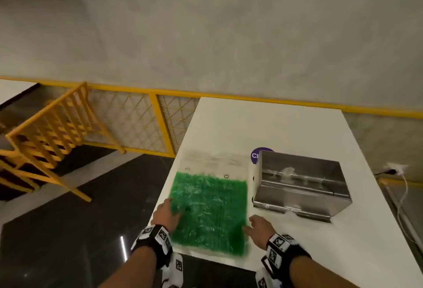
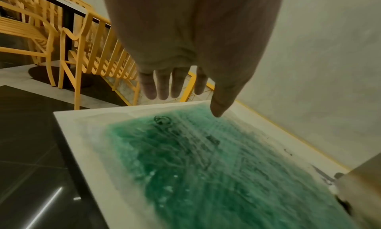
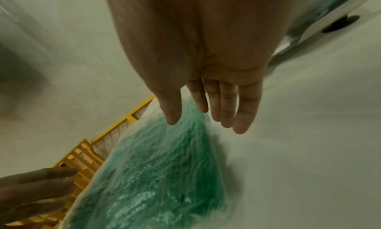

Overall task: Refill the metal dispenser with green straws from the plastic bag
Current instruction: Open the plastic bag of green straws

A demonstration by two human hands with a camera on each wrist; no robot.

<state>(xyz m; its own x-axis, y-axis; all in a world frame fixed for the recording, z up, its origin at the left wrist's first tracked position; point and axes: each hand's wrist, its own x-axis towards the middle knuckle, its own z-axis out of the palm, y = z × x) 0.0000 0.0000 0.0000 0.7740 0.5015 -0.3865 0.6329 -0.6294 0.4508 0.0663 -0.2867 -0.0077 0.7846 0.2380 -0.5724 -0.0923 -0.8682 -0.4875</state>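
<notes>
While the yellow railing (image 1: 128, 118) and chairs (image 2: 41, 37) stand off past the bench's left edge, the left hand (image 1: 166, 215) reaches in over the near-left part of the plastic bag (image 1: 209, 210), fingers straight and slightly apart, gripping nothing. That bag lies flat on the white bench (image 1: 286, 127), its green straws (image 2: 206, 175) running lengthwise, probably laid so to be opened easily (its clear top end points away from the person). At its near-right corner the right hand (image 1: 257, 228) is also spread, fingers extended, seemingly about to take hold. Just right of the bag stands the metal dispenser (image 1: 299, 184), close enough for a short carry. Motion blur hides whether either hand touches the plastic, whether the bag is sealed, and how full the dispenser is.
</notes>
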